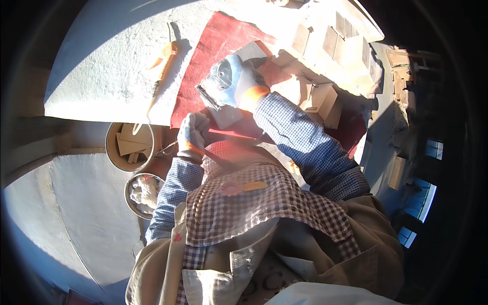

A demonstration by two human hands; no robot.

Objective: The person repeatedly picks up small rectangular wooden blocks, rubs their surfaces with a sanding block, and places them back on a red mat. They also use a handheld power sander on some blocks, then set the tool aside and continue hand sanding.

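My right hand (250, 84), in a pale glove with an orange cuff, is closed around what looks like a tape dispenser (221, 75) with a clear round roll and a metal edge. The dispenser is over a flat pale grey box or panel (226, 118) lying on a red cloth (201, 66). Beside the near left corner of that panel, my left hand (192, 133) is curled closed in its glove. Whatever lies within its fingers is hidden.
Left of the cloth lies an orange glue gun (165, 61) with a cord. Several cardboard-coloured boxes (323, 101) are stacked at the right. Below the table's left edge stand a round bin (112, 157) holding cardboard pieces and a smaller bucket (129, 201) with crumpled pale material.
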